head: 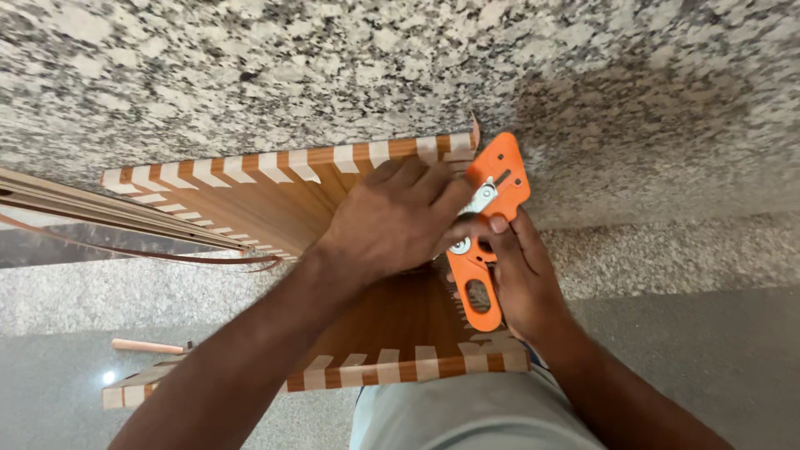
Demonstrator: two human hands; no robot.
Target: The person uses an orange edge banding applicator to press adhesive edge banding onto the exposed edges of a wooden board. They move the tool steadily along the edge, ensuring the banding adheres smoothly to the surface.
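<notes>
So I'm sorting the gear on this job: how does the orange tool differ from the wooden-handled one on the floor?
The orange tool is flat plastic with a metal part, while the wooden-handled tool is a plain round stick shape. The orange tool is gripped in the right hand against the wooden panel, with the left hand beside it; the wooden-handled tool lies untouched. Both are small hand tools.

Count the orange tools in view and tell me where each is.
1. The orange tool lies against the wooden panel's right edge, held by the right hand, with the left hand pressing beside it. Others may be hidden under the hands.
</notes>
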